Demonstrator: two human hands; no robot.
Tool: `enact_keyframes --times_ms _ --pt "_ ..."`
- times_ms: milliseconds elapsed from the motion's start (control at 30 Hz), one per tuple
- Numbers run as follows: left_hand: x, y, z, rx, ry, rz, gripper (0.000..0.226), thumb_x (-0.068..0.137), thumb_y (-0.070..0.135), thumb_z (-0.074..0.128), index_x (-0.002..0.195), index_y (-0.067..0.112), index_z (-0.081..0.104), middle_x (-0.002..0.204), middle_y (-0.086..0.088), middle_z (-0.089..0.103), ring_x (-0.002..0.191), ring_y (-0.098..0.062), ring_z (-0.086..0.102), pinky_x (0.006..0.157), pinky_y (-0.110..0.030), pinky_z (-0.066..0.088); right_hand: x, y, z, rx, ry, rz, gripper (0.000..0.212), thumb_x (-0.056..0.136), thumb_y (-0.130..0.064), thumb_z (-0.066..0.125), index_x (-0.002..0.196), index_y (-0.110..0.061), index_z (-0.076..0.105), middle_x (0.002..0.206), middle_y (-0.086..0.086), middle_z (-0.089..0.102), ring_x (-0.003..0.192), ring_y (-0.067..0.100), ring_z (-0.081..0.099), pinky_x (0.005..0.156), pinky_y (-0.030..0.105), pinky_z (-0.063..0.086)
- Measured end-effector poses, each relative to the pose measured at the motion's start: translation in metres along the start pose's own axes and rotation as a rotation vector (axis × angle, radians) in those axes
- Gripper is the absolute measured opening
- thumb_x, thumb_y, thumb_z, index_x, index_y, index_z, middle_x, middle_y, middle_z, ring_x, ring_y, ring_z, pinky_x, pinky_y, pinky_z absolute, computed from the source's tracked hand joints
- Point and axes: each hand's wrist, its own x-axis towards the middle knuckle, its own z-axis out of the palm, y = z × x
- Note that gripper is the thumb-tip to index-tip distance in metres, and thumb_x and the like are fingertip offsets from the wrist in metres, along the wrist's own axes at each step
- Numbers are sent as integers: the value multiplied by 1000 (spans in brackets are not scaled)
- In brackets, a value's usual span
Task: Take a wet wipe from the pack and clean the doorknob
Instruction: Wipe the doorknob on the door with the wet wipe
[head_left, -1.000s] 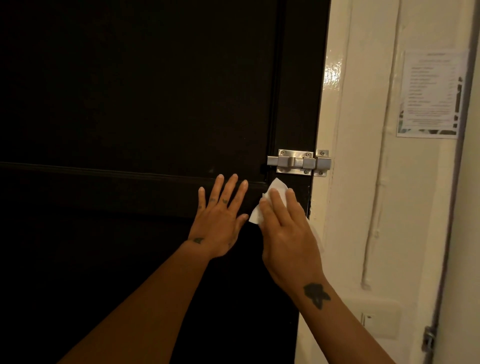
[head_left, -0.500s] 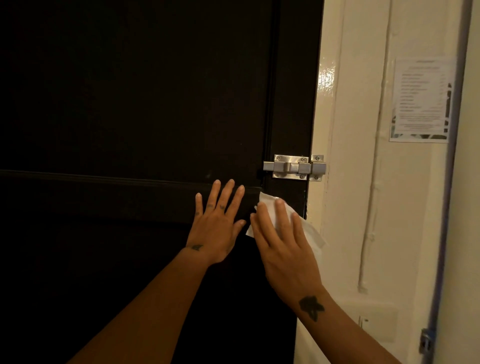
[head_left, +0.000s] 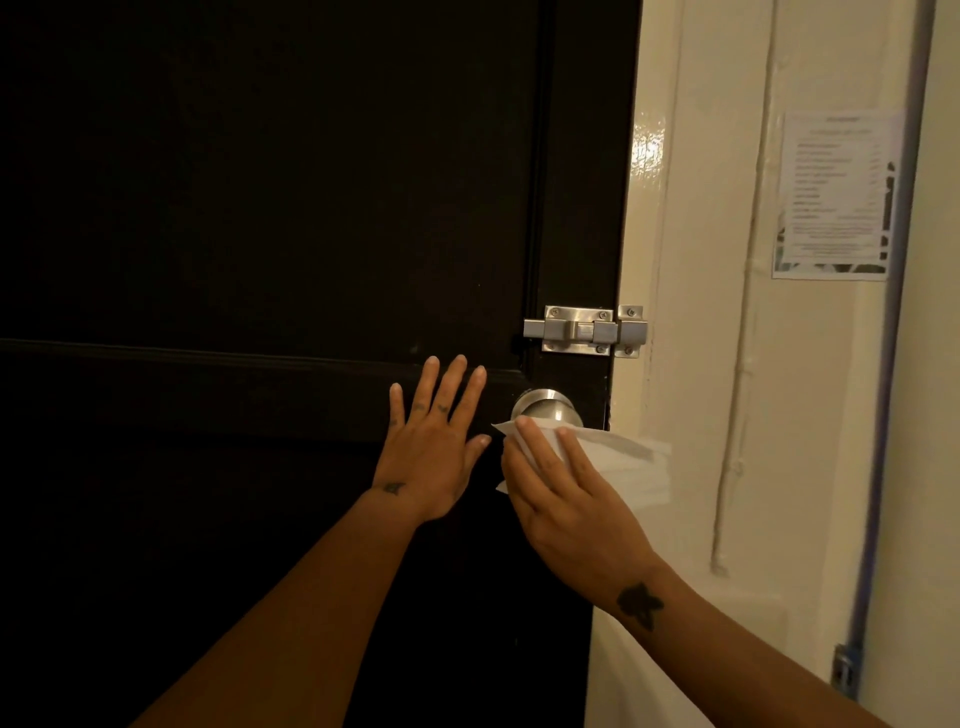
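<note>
With the wet wipe (head_left: 618, 462) already out, the right hand (head_left: 566, 493) presses it flat-fingered just under the doorknob (head_left: 545, 408), left hand (head_left: 434, 447) spread beside; the knob's top looks unwiped.

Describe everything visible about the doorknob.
The doorknob is a round, brushed silver metal knob on the dark door, near its right edge and just below the sliding bolt latch. Its upper part shows; the white wet wipe, under the right hand, covers its lower edge.
</note>
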Motion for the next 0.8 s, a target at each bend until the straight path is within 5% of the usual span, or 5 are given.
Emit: enact_keyframes --times_ms 233,533,667,800 --pt "1 -1 1 5 -5 -2 65 97 43 26 129 32 -30 154 4 -26 129 -16 -36 110 -47 -16 -2 8 -2 2 14 -110 54 60 -30 75 109 -9 64 116 13 65 118 34 50 97 47 31" --pt "0 1 1 8 9 -5 66 97 42 27 128 31 -30 156 2 -23 129 -16 -35 113 -49 -13 -23 15 -8 44 101 -210 30 72 -25 72 98 -9 69 103 11 71 110 32 57 96 41 32" --pt "0 1 3 9 13 -1 65 98 42 27 129 31 -30 156 2 -24 130 -17 -35 112 -49 -14 -28 18 -13 221 264 -38 27 90 -14 43 104 -3 63 103 17 69 103 31 62 94 41 38" --pt "1 1 2 4 -1 -6 66 97 42 27 128 32 -30 156 2 -24 130 -17 -35 111 -49 -15 -14 22 -16 501 480 229 27 95 -21 41 109 -2 55 106 19 65 106 26 59 101 28 36"
